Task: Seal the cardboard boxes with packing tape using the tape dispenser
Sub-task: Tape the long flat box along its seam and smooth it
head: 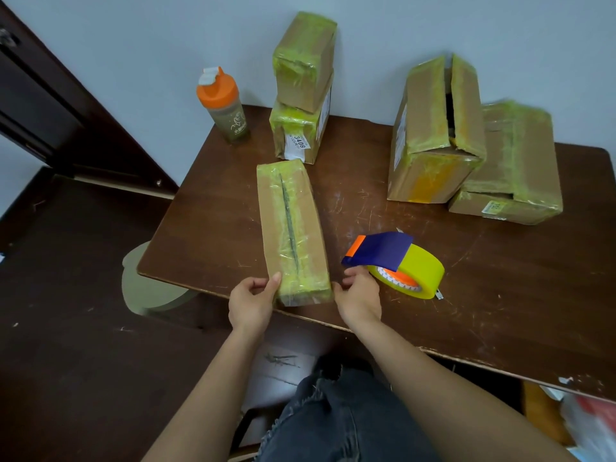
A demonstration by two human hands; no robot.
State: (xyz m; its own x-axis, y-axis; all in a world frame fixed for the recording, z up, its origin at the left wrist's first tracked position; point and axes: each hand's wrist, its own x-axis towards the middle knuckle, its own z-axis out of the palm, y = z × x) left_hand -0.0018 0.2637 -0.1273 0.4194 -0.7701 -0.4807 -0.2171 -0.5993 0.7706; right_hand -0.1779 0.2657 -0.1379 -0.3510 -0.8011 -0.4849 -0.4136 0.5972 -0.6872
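A long flat cardboard box [291, 228], striped with yellow-green tape along its top seam, lies on the dark wooden table [466, 261] near the front edge. My left hand [253, 301] grips the box's near left corner, thumb on top. My right hand [358, 296] holds the near right corner with curled fingers. The tape dispenser [396, 261], blue and orange with a yellow tape roll, rests on the table just right of my right hand, untouched.
Two taped boxes [303, 95] stand stacked at the back. A box with loose top flaps [436, 135] leans by another taped box [513, 168] at the right. An orange-capped bottle [223, 105] stands back left. A beige stool [150, 288] sits beside the table.
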